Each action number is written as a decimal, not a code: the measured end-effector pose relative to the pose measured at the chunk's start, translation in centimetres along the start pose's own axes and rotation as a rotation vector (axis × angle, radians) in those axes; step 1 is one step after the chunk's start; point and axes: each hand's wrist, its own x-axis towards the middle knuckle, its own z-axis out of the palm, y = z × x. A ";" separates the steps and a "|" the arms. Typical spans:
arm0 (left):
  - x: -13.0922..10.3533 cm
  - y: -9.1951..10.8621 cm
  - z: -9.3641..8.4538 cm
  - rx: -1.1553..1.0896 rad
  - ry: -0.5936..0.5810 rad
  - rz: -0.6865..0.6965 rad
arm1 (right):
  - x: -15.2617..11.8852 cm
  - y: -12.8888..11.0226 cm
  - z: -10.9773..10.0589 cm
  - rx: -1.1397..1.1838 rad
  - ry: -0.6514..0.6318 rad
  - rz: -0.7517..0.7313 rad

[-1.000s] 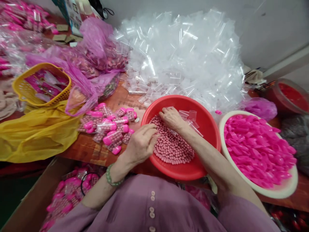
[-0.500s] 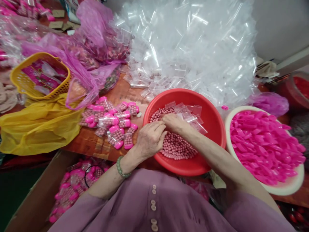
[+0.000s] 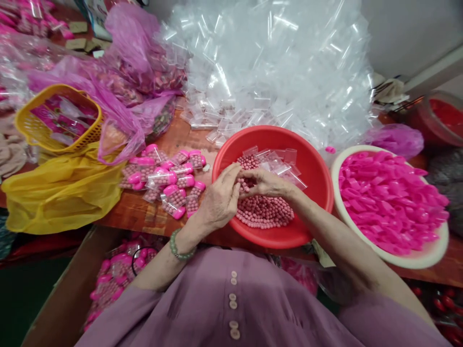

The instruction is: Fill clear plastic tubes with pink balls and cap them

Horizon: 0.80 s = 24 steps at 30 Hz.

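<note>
Over the left side of a red basin (image 3: 318, 212), my two hands meet at the fingertips. My left hand (image 3: 221, 196), with a green bead bracelet (image 3: 181, 245) on its wrist, is curled; what its fingers hold, if anything, is hidden. My right hand (image 3: 265, 184) is bent around a few pink beads that show between the hands. More pink beads (image 3: 265, 212) lie below them in the basin. Clear plastic tubes (image 3: 282, 164) rest in the basin behind my right hand.
Filled tubes with pink caps (image 3: 166, 178) lie left of the basin. A white basin (image 3: 394, 260) of pink caps stands right. Behind is a large heap of clear tubes (image 3: 275, 67). A yellow basket (image 3: 25, 125), a yellow bag (image 3: 61, 197) and purple bags (image 3: 133, 38) are left.
My hands have shifted from a tight overlap to an arched pose, with beads now visible between them. The view has moved slightly, so the basins appear a little higher and further left.
</note>
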 end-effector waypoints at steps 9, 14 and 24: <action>1.5 0.9 0.0 -0.773 -0.402 -0.334 | -4.1 -1.8 0.5 0.399 0.129 0.016; 1.9 1.1 0.6 -0.866 -0.423 -0.324 | -5.1 -1.9 0.7 0.327 0.236 0.019; 1.3 1.4 0.6 -0.750 -0.271 -0.365 | -6.3 -2.3 1.3 0.084 0.455 -0.097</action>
